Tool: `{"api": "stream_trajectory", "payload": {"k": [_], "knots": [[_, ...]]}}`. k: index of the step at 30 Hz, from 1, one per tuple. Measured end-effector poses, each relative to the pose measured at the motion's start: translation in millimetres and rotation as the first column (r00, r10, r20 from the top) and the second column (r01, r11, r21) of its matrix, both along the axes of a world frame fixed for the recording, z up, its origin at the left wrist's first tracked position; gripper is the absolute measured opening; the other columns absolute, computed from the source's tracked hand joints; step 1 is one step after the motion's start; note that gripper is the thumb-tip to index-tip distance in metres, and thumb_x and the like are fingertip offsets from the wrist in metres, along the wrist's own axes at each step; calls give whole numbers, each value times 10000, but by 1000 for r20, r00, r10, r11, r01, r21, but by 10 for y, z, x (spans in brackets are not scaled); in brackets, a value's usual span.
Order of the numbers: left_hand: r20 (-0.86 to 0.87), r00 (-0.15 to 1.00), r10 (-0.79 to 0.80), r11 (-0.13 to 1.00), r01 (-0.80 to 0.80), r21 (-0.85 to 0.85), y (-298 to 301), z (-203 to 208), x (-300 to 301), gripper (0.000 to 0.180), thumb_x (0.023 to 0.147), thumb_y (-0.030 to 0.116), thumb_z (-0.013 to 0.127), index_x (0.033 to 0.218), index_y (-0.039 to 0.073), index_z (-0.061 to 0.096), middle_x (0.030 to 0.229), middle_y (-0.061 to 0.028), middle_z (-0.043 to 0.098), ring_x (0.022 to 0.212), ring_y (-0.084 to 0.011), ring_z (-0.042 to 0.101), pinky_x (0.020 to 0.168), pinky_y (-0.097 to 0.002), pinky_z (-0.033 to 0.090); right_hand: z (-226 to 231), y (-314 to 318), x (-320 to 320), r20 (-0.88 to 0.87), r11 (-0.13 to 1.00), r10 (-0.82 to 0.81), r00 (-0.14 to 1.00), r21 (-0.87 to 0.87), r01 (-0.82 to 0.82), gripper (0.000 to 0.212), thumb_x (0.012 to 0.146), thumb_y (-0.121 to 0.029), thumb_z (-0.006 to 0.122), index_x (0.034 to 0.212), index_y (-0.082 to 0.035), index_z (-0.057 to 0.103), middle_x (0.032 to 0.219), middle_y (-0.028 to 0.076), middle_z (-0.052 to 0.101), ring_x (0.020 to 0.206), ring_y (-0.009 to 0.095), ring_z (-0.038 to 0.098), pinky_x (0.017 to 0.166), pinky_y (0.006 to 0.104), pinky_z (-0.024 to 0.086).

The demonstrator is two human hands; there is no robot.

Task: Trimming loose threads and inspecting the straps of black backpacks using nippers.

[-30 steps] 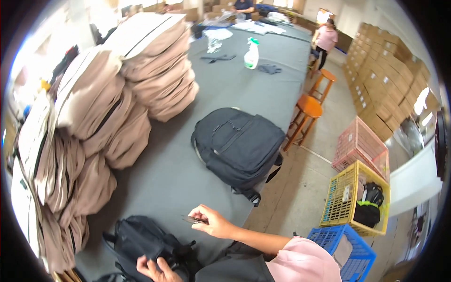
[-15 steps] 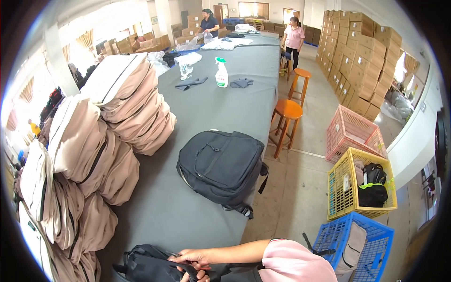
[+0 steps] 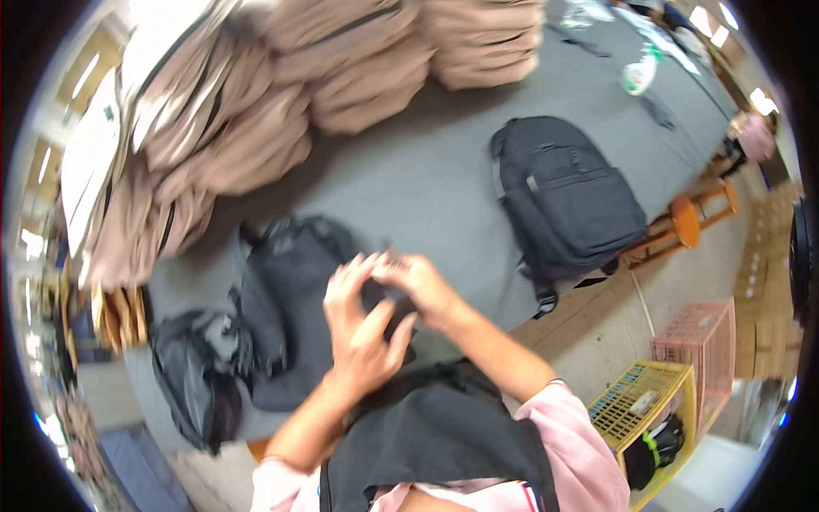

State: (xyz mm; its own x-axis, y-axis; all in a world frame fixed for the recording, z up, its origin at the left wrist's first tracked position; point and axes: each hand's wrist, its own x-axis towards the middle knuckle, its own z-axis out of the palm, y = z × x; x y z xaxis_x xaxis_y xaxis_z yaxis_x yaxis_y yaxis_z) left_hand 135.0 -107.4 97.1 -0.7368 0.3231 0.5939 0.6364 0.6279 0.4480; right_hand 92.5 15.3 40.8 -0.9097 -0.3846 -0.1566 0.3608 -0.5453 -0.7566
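Observation:
My left hand point(image 3: 363, 328) and my right hand point(image 3: 418, 286) meet over the near right side of a black backpack point(image 3: 290, 294) lying on the grey table point(image 3: 409, 188). The fingers of both are bent round a dark strap point(image 3: 384, 297) between them; blur hides its end. Left of that backpack is a smaller black bag point(image 3: 200, 363), tilted, with straps bunched at its side. Another black backpack point(image 3: 572, 200) rests farther right near the table edge, front pocket upward.
Stacked beige bags point(image 3: 358, 60) line the far left side. A spray bottle point(image 3: 640, 75) and a dark cloth point(image 3: 657, 113) are at the far right. Beyond the right edge stand orange stools point(image 3: 682, 220), a yellow crate point(image 3: 640, 397) holding dark items, a pink crate point(image 3: 699, 341) and cartons point(image 3: 768, 282).
The view has swung left and down. Both my hands are now in full view with fingers together at the strap; the black backpack under them and the smaller bag have come into view.

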Motion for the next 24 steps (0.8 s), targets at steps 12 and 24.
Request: {"api": "stream_trajectory", "payload": {"k": [12,24], "knots": [[640,671,-374,858,-12,514,-437,-304,-122,322,861,259,631,1038,-4,577,999,-44,489,962,-128,461,841,-252,388,191,242,262,-440,769,-103,892,534,352,181,830,-96,638,976,-27,557,659,-12,469,581,69,460,540,234,401],[619,694,-369,847,-24,531,-437,-234,-103,321,843,233,649,1051,-4,583,1029,-46,503,974,-142,463,874,-266,370,394,455,39,-672,630,323,666,678,379,212,723,30,659,931,9,630,806,55,522,605,111,489,518,234,398]]}}
